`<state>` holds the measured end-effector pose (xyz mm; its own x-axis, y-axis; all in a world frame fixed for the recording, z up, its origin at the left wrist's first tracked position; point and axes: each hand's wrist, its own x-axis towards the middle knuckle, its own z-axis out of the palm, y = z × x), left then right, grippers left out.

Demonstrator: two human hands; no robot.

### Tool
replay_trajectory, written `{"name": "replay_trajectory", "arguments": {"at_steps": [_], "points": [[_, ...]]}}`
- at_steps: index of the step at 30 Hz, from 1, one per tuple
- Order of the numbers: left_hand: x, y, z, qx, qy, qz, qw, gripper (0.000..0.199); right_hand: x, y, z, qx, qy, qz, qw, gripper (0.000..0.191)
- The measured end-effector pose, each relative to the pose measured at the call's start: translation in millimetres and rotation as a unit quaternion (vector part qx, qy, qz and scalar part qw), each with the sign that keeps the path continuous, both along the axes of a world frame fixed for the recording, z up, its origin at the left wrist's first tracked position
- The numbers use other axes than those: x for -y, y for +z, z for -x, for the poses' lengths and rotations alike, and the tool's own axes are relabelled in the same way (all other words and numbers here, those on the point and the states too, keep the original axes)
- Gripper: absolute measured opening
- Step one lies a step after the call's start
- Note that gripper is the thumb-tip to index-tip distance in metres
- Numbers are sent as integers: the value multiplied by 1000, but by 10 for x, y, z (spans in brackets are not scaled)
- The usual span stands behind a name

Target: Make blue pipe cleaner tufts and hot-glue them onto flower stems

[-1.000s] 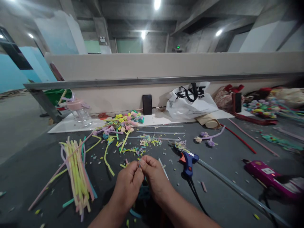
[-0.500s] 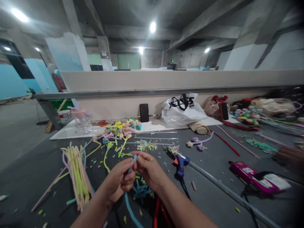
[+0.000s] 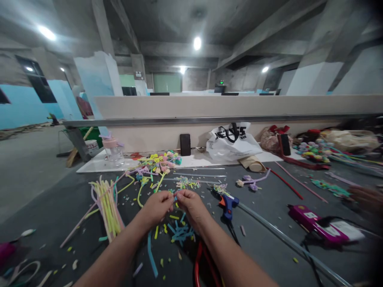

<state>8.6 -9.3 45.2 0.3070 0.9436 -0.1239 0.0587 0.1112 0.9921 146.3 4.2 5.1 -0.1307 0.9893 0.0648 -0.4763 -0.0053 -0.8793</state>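
Two-handed, pinches a blue piece (image 3: pixel 175 198) between left hand (image 3: pixel 158 205) and right hand (image 3: pixel 191 205), with thumb and forefinger pressed together on each side. Uses fingertips only, presumably for fine control of so small a part. Covers most of the piece; cannot tell its exact shape. Holds both hands close together above the table (image 3: pixel 260 259), probably to steady one against the other.

Just below the right hand, has blue strips (image 3: pixel 181 233) in a loose heap, seemingly for short reach. Below the left hand, has a long strip (image 3: pixel 152 255) lying apart. To the right of the right hand, has a glue gun (image 3: pixel 229 203) with a clear rod (image 3: pixel 287 237) trailing from its back, likely loaded for feed. To the left of the left hand, has stems (image 3: pixel 107 207) bundled roughly parallel, perhaps for easy picking. Beyond both hands, shows flowers (image 3: pixel 161 159) piled and a phone (image 3: pixel 185 144) upright against the partition (image 3: pixel 149 137), apparently for support. Well right of the right hand, shows a co-worker's hand (image 3: pixel 366 199), blurred; cannot tell its state.
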Motion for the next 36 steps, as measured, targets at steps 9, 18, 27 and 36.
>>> {"name": "replay_trajectory", "arguments": {"at_steps": [9,18,27,36], "points": [[89,-170,-167,7,65,-11,998,34,-21,-100,46,48,-50,-14,998,24],[62,-373,-190,11,107,-32,994,32,-17,-147,93,45,-45,1,998,26],[79,-349,-100,100,74,7,992,30,-10,-54,64,14,-12,0,1000,29],[50,-357,-64,190,68,53,978,27,-12,-33,75,1,-39,1,999,24]]}}
